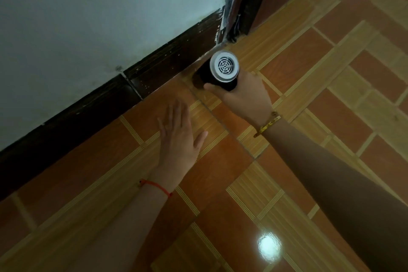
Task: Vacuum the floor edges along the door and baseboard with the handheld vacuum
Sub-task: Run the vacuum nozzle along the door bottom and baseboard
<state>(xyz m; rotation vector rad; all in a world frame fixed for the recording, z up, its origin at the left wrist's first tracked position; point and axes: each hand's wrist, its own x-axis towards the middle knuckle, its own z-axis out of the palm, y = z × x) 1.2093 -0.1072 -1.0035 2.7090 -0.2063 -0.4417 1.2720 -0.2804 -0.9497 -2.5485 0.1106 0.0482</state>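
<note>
My right hand (245,95) grips a black handheld vacuum (223,70) whose round silver rear grille faces me. Its nozzle end points down at the floor where the dark wooden baseboard (167,66) meets the tiles, close to the door frame corner (240,17); the nozzle tip is hidden behind the body. My left hand (178,134) lies flat with fingers spread on the orange tiled floor (309,117), a little left of and nearer than the vacuum, holding nothing.
A pale blue-white wall (99,17) rises above the baseboard. The dark door frame and door edge stand at the upper right. Glossy orange and tan tiles fill the floor, with a lamp's reflection (269,246) near the bottom.
</note>
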